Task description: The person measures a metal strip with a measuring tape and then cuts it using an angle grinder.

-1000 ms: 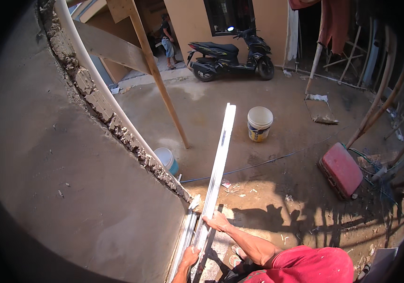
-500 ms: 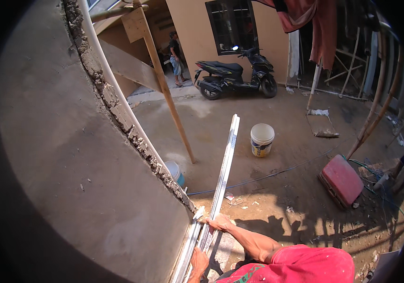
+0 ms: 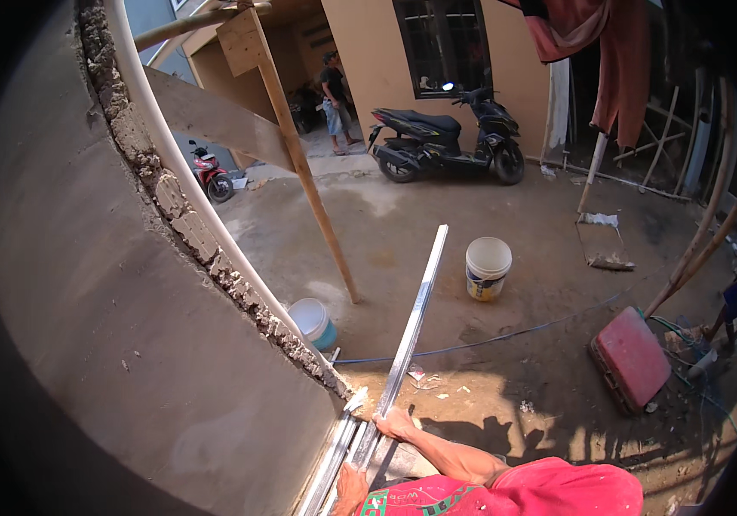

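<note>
A long silvery metal channel (image 3: pixel 416 327) slants from the bottom middle out over the yard. My right hand (image 3: pixel 393 421) is wrapped round it at its lower part, arm stretched in from the red-sleeved shoulder. Lower and further left, my left hand (image 3: pixel 352 483) also grips the channel near its bottom end. More silvery lengths (image 3: pixel 329 456) lie beside it along the grey plastered wall (image 3: pixel 153 370), below that wall's broken, rough edge.
A white bucket (image 3: pixel 487 267), a blue bucket (image 3: pixel 317 327), a red case (image 3: pixel 631 357) and a hose (image 3: pixel 515 335) lie beyond. A wooden post (image 3: pixel 317 206) stands left. Farther back are a black scooter (image 3: pixel 446 138), a red scooter (image 3: pixel 209 172) and a person (image 3: pixel 332 99); poles (image 3: pixel 687 258) lean right.
The view has shifted, so the yard sits lower in the picture and a red scooter shows at left. The channel's far end appears lower and farther right. Both hands still grip it.
</note>
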`<control>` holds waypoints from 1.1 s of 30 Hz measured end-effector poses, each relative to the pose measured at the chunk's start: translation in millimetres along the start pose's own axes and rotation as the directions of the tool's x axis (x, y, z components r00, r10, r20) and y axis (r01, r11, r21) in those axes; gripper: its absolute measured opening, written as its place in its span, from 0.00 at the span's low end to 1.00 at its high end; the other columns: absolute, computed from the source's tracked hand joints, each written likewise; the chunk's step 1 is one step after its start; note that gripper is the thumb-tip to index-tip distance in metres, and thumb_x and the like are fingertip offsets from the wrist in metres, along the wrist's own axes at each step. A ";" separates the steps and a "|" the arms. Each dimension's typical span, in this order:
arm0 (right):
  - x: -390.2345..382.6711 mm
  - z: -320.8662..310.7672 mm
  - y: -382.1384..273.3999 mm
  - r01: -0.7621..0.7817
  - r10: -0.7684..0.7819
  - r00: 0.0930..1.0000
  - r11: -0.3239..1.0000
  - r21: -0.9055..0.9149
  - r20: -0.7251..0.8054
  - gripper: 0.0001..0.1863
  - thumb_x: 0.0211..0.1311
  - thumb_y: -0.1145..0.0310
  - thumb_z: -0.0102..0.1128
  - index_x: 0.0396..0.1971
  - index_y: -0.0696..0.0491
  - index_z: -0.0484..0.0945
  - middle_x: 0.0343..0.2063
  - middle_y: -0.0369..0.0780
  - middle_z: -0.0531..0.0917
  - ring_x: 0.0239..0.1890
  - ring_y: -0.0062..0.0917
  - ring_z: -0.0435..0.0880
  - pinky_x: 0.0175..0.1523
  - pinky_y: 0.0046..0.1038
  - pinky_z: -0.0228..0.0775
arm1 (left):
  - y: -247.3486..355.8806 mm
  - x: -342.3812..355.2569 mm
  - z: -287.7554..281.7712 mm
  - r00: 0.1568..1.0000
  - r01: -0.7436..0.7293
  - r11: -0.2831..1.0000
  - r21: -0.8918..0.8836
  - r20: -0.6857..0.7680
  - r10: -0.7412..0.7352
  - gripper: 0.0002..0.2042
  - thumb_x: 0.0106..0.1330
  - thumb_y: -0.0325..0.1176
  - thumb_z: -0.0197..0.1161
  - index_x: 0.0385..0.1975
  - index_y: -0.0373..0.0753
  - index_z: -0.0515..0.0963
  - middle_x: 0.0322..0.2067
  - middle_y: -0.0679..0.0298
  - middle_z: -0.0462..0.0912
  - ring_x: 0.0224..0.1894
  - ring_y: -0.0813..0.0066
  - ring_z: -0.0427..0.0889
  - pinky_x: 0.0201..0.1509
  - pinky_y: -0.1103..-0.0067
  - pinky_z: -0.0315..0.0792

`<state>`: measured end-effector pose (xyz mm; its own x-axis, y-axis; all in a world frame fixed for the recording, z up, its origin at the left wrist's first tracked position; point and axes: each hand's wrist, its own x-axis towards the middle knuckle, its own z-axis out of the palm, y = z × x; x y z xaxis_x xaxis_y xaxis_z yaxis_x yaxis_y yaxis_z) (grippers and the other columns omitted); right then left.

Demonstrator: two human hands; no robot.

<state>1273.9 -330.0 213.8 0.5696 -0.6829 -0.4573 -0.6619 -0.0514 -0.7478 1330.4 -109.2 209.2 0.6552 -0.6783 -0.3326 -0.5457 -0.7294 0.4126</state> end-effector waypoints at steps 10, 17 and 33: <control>42.6 -100.4 -6.0 -0.003 0.021 0.987 0.994 0.111 -0.161 0.22 0.54 0.53 0.57 0.39 0.56 0.81 0.36 0.52 0.84 0.44 0.46 0.83 0.50 0.42 0.72 | 73.3 72.8 18.2 0.992 -0.121 0.992 0.038 0.033 0.120 0.28 0.60 0.41 0.63 0.49 0.23 0.64 0.42 0.35 0.76 0.46 0.39 0.77 0.50 0.59 0.72; 105.8 -188.8 -26.8 0.114 -0.061 0.962 0.975 0.189 -0.266 0.20 0.53 0.55 0.60 0.37 0.57 0.81 0.34 0.48 0.85 0.42 0.42 0.84 0.48 0.37 0.73 | 148.2 146.5 -5.7 0.970 -0.242 0.964 -0.115 -0.020 0.241 0.28 0.59 0.45 0.64 0.49 0.27 0.65 0.38 0.35 0.79 0.42 0.38 0.79 0.46 0.58 0.73; 387.9 -270.9 8.8 0.099 -0.084 0.972 0.993 0.058 -0.218 0.19 0.55 0.55 0.62 0.37 0.56 0.83 0.28 0.45 0.85 0.31 0.29 0.83 0.39 0.33 0.73 | 22.4 220.3 66.4 0.891 0.414 0.887 0.206 0.110 -0.441 0.34 0.38 0.51 0.77 0.44 0.35 0.79 0.38 0.42 0.83 0.46 0.46 0.81 0.53 0.62 0.73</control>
<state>1357.0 -792.7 160.1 0.5031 -0.8188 -0.2767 -0.5727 -0.0760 -0.8162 1427.8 -280.9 88.8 0.7669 -0.2919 -0.5716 -0.3201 -0.9459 0.0535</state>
